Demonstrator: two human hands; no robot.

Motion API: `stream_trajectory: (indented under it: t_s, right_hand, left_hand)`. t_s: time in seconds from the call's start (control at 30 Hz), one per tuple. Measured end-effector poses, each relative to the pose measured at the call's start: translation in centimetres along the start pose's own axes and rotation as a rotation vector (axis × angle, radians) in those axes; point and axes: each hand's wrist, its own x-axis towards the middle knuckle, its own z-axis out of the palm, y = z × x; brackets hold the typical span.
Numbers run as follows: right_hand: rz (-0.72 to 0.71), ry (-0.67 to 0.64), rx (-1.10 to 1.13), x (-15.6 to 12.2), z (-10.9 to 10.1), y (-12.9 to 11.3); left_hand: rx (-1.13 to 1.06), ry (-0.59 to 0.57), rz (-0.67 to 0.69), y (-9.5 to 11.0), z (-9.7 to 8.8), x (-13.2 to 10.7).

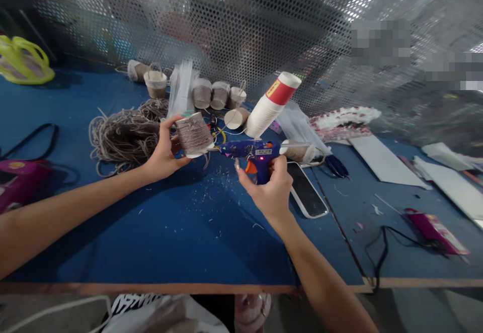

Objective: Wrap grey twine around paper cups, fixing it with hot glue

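Note:
A paper cup wrapped in grey-brown cord (194, 136) is held tilted above the table by my left hand (165, 154), fingers and thumb around its base end. My right hand (272, 187) grips a blue glue gun (249, 149) by its handle, with a small red light lit and an orange trigger in front. The gun's nozzle points left, close to the cup's rim; whether it touches I cannot tell. A clear glue stick juts from the gun's back. Behind my left hand lies a loose heap of grey-brown cord (124, 134).
A leaning stack of paper cups (264, 114), bundled glue sticks (181, 89) and several cord-wrapped cups (202, 93) stand along the perforated metal screen. A phone (307, 192) lies by my right wrist. Magenta glue guns (437, 230) rest at both sides; white strips (388, 162) lie right.

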Motion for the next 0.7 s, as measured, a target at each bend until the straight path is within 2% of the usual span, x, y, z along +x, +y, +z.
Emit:
stream_trajectory:
  t_s: [0.33, 0.7]
  right_hand:
    - [-0.185, 0.052, -0.088, -0.53, 0.88, 0.43]
    - [-0.225, 0.022, -0.121, -0.64, 0.71, 0.41]
  left_hand:
    - [0.010, -0.048, -0.058, 0.28, -0.20, -0.18]
    - [-0.029, -0.037, -0.070, 0.29, -0.10, -0.14]
